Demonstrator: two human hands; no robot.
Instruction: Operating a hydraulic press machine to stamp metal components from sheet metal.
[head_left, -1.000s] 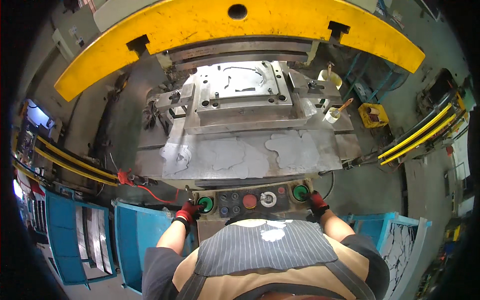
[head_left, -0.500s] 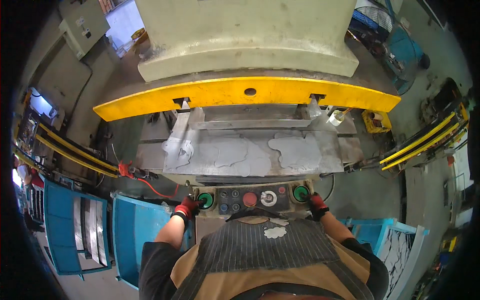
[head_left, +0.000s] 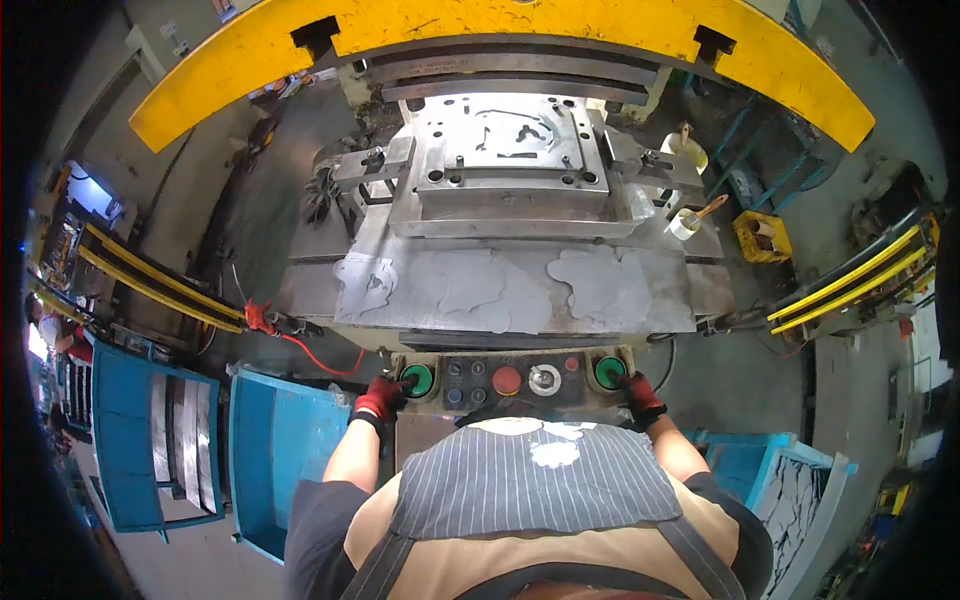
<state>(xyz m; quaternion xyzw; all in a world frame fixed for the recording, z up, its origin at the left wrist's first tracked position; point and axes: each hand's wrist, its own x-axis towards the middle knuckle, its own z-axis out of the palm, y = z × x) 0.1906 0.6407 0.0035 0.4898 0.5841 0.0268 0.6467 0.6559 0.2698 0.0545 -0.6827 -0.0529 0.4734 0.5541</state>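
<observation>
My left hand (head_left: 382, 398), in a red and black glove, is closed at the left end of a control panel (head_left: 470, 400). Its dark fingertip rests on a round green push button (head_left: 416, 380). At the right end, my right hand (head_left: 641, 396), gloved alike, is closed with a fingertip on the other green push button (head_left: 609, 373). The undersides of both hands are hidden. Between them sit a red mushroom button (head_left: 506, 380) and several small knobs. Behind the panel, flat grey sheet pieces (head_left: 600, 283) lie on the press table (head_left: 420, 322).
A metal die (head_left: 510, 185) with cutouts sits beneath the raised yellow press beam (head_left: 600, 22). A white pot with a brush (head_left: 684, 225) and a yellow crate (head_left: 762, 240) stand right. Blue bins (head_left: 255, 470) flank me. Yellow-striped guards (head_left: 160, 283) rise at both sides.
The yellow press beam has gone up, uncovering the die beneath it. Both hands stay at the green buttons. The whole view has shifted slightly.
</observation>
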